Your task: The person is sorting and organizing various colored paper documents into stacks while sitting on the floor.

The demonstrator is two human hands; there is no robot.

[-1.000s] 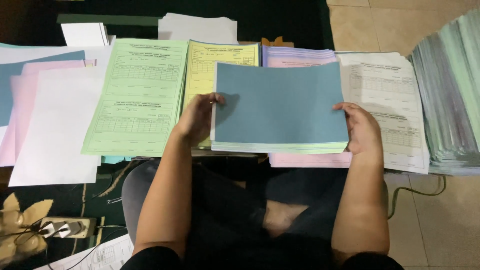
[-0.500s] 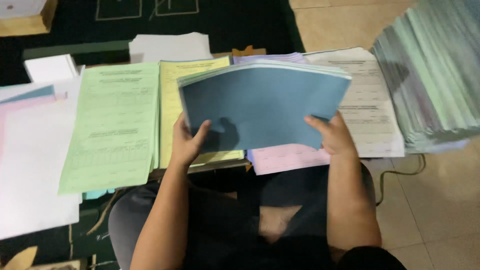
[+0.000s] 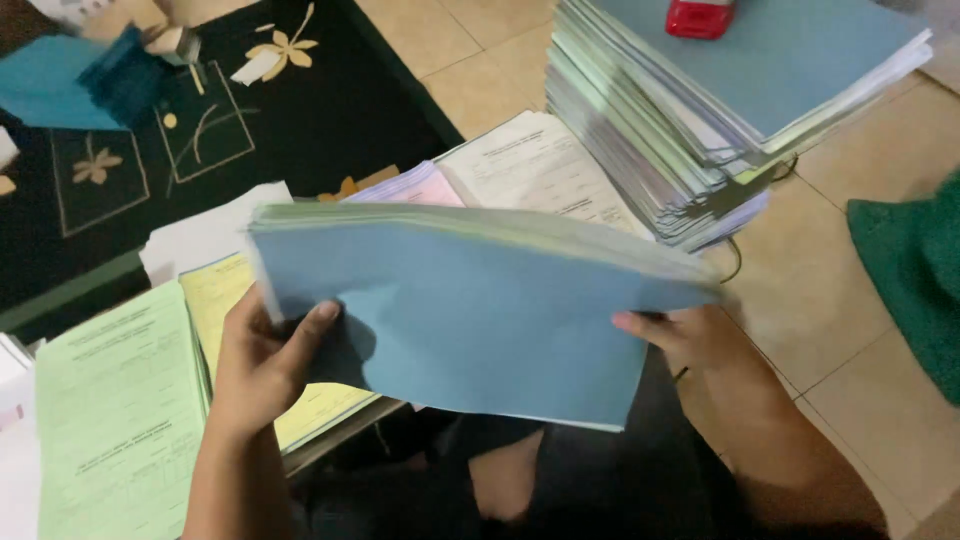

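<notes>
Overhead, from a head cam: both hands hold one set of papers w/ a blue top sheet (image 3: 470,320), lifted and tilted above the lap. Left hand (image 3: 262,362) has its grip closed on the set's left edge, thumb pressed on the blue face, fingers hidden behind. Right hand (image 3: 690,335) grips the right edge, thumb on top, rest of the fingers under the sheets. Thin green and white page edges show along the set's upper rim.

Below the left grip lies a yellow form (image 3: 225,300), partly covered by the set, and further left of it a green form (image 3: 115,420), both flat on a low bench. Beyond the grips, past the set's top rim, sit a pink sheet (image 3: 410,188) and a white printed form (image 3: 535,170), side by side. Up and right of the right grip stands a tall stack of paper sets (image 3: 700,110) on the tiled floor (image 3: 850,320), w/ a red object (image 3: 698,17) on top. Far from the left grip lies a dark rug w/ flower pattern (image 3: 300,110).
</notes>
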